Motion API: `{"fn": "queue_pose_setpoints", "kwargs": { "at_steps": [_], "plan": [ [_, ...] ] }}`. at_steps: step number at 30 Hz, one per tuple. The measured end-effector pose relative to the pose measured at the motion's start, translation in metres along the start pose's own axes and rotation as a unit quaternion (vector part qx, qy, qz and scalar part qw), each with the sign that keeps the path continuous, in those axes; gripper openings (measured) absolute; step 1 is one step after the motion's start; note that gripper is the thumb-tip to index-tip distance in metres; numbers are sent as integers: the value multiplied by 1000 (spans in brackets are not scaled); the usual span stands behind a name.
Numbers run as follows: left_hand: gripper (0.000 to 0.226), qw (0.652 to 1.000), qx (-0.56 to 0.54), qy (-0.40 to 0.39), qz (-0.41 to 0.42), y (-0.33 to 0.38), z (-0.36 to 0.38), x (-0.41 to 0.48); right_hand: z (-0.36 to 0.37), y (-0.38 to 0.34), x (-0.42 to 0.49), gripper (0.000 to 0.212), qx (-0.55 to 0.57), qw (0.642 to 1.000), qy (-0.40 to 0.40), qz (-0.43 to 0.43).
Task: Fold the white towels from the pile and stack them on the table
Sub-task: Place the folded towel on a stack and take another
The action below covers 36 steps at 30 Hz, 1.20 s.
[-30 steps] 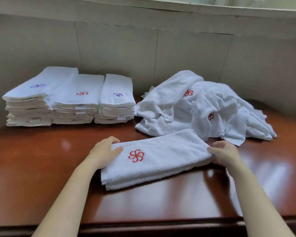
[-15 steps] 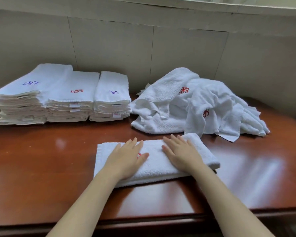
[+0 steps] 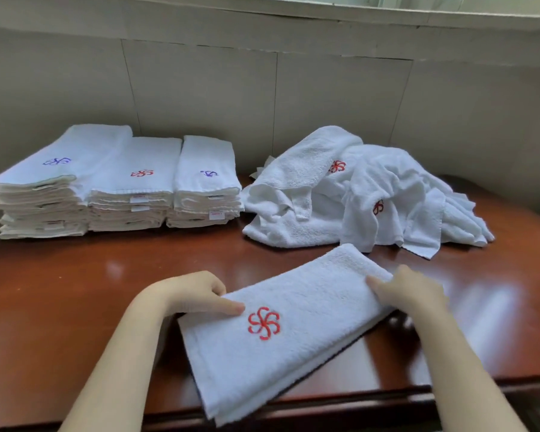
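Note:
A folded white towel (image 3: 293, 332) with a red flower emblem is lifted off the brown table (image 3: 60, 307), tilted, its near corner over the front edge. My left hand (image 3: 197, 291) grips its left end, thumb on top. My right hand (image 3: 409, 291) grips its right end, fingers curled over the edge. The loose pile of white towels (image 3: 356, 194) lies at the back right. Three stacks of folded towels (image 3: 116, 182) stand at the back left against the wall.
A tiled grey wall (image 3: 262, 104) runs right behind the stacks and the pile. The table's front edge (image 3: 387, 397) is close beneath the held towel. Bare tabletop shows on the left front and on the right of my right hand.
Half a second ago both palms lay flat on the folded towel; now each hand grips one end and the towel is raised and closer to me.

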<state>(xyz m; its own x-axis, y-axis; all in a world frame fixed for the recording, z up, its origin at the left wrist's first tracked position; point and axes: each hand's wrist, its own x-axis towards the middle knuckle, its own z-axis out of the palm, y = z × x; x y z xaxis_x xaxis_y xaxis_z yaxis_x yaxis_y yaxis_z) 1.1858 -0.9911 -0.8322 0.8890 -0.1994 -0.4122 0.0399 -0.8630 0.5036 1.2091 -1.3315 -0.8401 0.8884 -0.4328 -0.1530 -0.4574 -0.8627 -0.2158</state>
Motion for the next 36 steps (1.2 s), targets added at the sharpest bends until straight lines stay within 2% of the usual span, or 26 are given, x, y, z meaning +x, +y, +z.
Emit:
{"fn": "queue_pose_setpoints", "kwargs": {
  "at_steps": [3, 5, 7, 8, 9, 10, 11, 12, 14, 15, 16, 18, 20, 22, 23, 24, 27, 29, 31, 33, 35, 36],
  "plan": [
    [32, 997, -67, -29, 29, 1, 0, -13, -8, 11, -1, 51, 110, 991, -72, -25],
    [26, 995, -88, -4, 35, 0, 0, -16, -7, 6, -1, 38, 293, 952, -77, -47],
    [24, 995, -84, 50, 18, -2, 0, -19, -4, -11, -5, 20, 515, 853, -70, -47],
    [23, 993, -69, 91, 9, -5, -1, -20, -3, -23, -10, 14, 600, 795, -81, -37],
    [23, 989, -60, 132, 2, -7, -1, -23, 0, -36, -15, 11, 651, 753, -99, -23],
    [23, 983, -66, 169, -5, -10, -3, -25, 6, -50, -20, 14, 666, 736, -124, -15],
    [23, 977, -80, 196, -11, -12, -4, -29, 15, -62, -25, 22, 647, 748, -146, -16],
    [23, 973, -93, 211, -18, -14, -4, -33, 24, -75, -28, 28, 600, 785, -152, -29],
    [23, 971, -101, 214, -26, -18, -4, -42, 37, -98, -40, 29, 471, 875, -86, -66],
    [22, 971, -111, 211, -20, -20, -4, -48, 38, -109, -46, 29, 432, 898, -29, -82],
    [20, 968, -134, 211, -8, -22, -5, -56, 36, -119, -54, 30, 441, 891, 14, -108],
    [15, 951, -210, 223, 33, -27, -14, -76, 25, -140, -74, 36, 516, 833, 77, -183],
    [23, 917, -287, 265, 77, -35, -33, -99, 3, -165, -87, 37, 585, 757, 114, -267],
    [29, 875, -332, 335, 110, -45, -58, -118, -26, -200, -89, 33, 650, 678, 77, -333],
    [31, 860, -340, 362, 122, -51, -72, -123, -41, -225, -84, 30, 667, 654, 49, -354],
    [32, 848, -342, 383, 129, -56, -88, -125, -56, -253, -78, 28, 664, 647, 25, -374],
    [31, 828, -347, 427, 105, -71, -147, -105, -92, -363, -48, 20, 618, 663, 7, -423],
    [30, 824, -341, 450, 58, -79, -190, -69, -100, -434, -17, 21, 579, 701, 22, -416],
    [34, 834, -309, 458, -23, -87, -224, -26, -88, -492, 20, 48, 534, 758, -23, -374],
    [35, 872, -195, 431, -125, -103, -234, 16, -48, -526, 53, 69, 490, 811, -120, -298],
    [36, 892, -64, 402, -194, -121, -226, 43, 2, -535, 70, 56, 390, 860, -183, -271],
    [34, 891, -26, 408, -198, -129, -219, 50, 22, -537, 78, 47, 351, 874, -179, -283]
  ]
}}
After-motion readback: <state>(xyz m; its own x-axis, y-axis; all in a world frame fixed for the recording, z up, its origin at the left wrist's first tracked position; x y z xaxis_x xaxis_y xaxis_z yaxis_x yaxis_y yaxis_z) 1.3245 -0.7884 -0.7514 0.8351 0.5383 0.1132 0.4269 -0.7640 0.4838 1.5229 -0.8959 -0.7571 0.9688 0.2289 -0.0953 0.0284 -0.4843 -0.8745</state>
